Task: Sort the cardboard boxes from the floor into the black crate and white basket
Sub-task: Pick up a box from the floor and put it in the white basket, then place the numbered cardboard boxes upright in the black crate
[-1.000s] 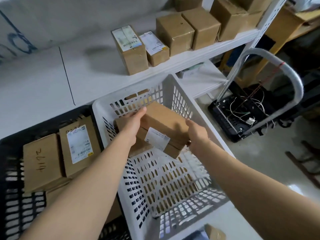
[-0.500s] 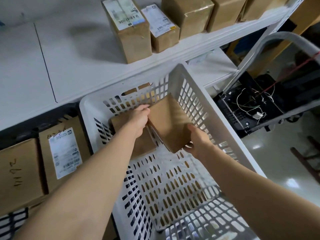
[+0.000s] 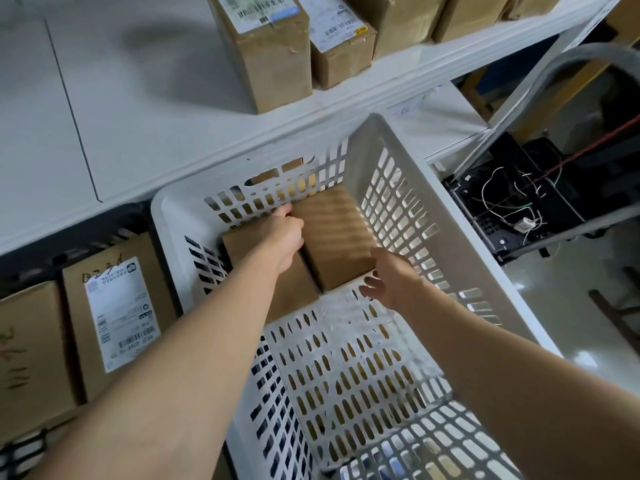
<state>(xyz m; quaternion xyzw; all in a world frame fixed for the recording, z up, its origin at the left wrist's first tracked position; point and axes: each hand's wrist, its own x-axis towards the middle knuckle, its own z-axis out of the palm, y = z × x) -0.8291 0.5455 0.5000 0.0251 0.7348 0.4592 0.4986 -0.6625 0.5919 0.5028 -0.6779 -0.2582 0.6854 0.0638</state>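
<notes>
1. Black crate far left, under the white shelf. It holds cardboard boxes, including a labelled box with its white sticker up and a handwritten box beside it.
2. White basket sits just right of the crate. Two plain boxes stand at its far wall, side by side and touching. The left box is partly under the forearm, and the right box is in the far right corner.
3. Left hand lies over the seam between them, knuckles up. Its fingertips are hidden past the edge, so I cannot tell whether it pinches or only presses.
4. Right hand is at the right box's near corner, fingers spread loose, holding nothing. Touching or just off: cannot tell.
5. Step in hand is probably seating the right box.
   - Push it flush to the wall and its neighbour, flat on the basket floor.
   - Slide the left fingers out without tipping it.
   - Leave the near floor open for more boxes.
6. Far right: a cart handle and a black unit with loose wires, well apart from the basket. Not part of the task.
</notes>
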